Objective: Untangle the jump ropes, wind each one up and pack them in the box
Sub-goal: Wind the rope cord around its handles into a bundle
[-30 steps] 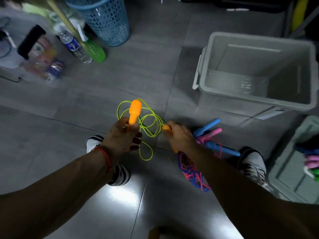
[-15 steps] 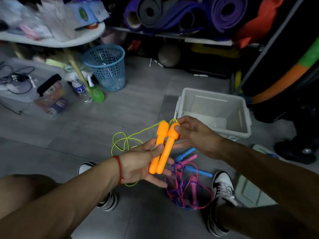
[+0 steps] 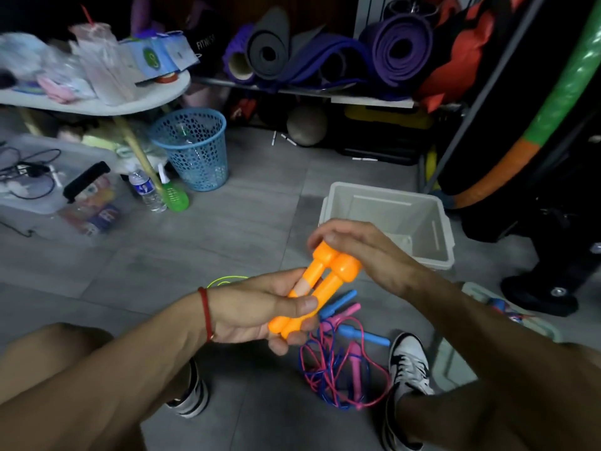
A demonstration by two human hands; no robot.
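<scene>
Both orange plastic jump-rope handles (image 3: 312, 288) now lie paired in the left hand (image 3: 260, 307), fingers curled around them; right hand (image 3: 351, 245) grips their tops. Winding follows. White plastic box (image 3: 390, 206) waits far right.

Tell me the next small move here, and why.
Probably start winding the yellow-green cord around the orange handles: the left hand grips both handles side by side, the right hand covers their tops, and the cord hangs loose.

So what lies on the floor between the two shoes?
In the head view, the tangled pink and blue jump ropes lie between the left shoe and right shoe.
</scene>
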